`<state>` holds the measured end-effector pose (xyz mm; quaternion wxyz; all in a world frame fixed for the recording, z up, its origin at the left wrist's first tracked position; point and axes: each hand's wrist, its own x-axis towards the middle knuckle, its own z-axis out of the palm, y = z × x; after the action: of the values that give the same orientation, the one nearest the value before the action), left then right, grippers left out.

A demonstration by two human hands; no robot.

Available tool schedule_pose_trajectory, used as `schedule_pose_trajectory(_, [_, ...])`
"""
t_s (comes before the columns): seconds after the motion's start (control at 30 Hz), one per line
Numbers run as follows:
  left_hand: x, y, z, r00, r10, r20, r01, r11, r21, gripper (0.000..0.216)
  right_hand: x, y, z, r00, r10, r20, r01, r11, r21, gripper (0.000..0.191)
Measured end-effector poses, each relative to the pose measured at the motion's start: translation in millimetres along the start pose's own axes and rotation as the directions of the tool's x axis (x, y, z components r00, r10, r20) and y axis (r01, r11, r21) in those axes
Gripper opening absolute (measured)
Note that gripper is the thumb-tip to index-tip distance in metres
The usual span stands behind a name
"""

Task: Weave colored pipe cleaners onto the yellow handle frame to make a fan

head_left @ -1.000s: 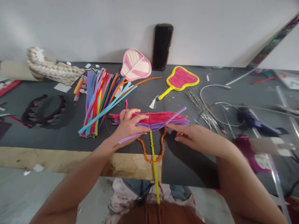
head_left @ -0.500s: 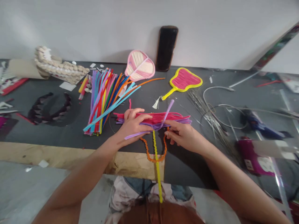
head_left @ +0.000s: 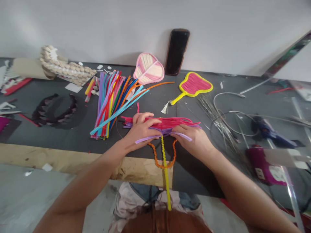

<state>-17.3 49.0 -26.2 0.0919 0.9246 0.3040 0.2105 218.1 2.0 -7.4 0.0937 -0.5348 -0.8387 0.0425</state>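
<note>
A piece of pink and purple pipe cleaners (head_left: 178,122) lies before me, with a twisted yellow stem (head_left: 163,149) hanging toward me and an orange twisted loop (head_left: 155,158) around that stem. My left hand (head_left: 143,129) grips the left part of the piece, its fingers bent over the top. A lavender pipe cleaner (head_left: 145,139) crosses the purple edge; one end sticks out by my left hand, the other lies over the fingers of my right hand (head_left: 190,137). My right hand is closed at the purple edge, pinching there; its fingertips are partly hidden.
Behind lie a bundle of coloured pipe cleaners (head_left: 111,106), a pink-and-cream panel (head_left: 149,69) and a yellow-edged pink fan (head_left: 195,84). A phone (head_left: 177,51) leans on the wall. Thin wires (head_left: 213,113) and a magenta object (head_left: 255,165) are right; a dark headband (head_left: 54,111) is left.
The lavender pipe cleaner's right end, standing up before, now points down to the right over my right hand. My right hand has moved in against the purple edge. The view has shifted slightly.
</note>
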Motion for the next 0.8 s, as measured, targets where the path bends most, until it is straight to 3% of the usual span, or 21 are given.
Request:
schedule_pose_trajectory(0.17, [1, 2, -2, 1.000, -0.017, 0.007, 0.017, 0.999, -0.033, 0.019, 3, -3, 8, 0.999, 0.004, -0.032, -0.006, 0.999, -0.052, 0.027])
schedule_pose_trajectory(0.4, [1, 3, -4, 0.999, -0.028, 0.037, 0.031, 0.997, -0.070, 0.020, 4, -6, 0, 0.979, -0.165, -0.116, 0.145, 0.975, -0.166, 0.020])
schedule_pose_trajectory(0.6, [2, 3, -3, 0.998, -0.045, 0.051, 0.049, 0.996, -0.078, 0.019, 7, -6, 12, 0.940, -0.183, -0.289, 0.163, 0.982, -0.091, 0.018])
schedule_pose_trajectory(0.8, [2, 0, -1, 0.997, -0.058, 0.058, 0.062, 0.995, -0.073, 0.013, 9, 0, 20, 0.946, -0.178, -0.272, 0.197, 0.979, 0.045, 0.024])
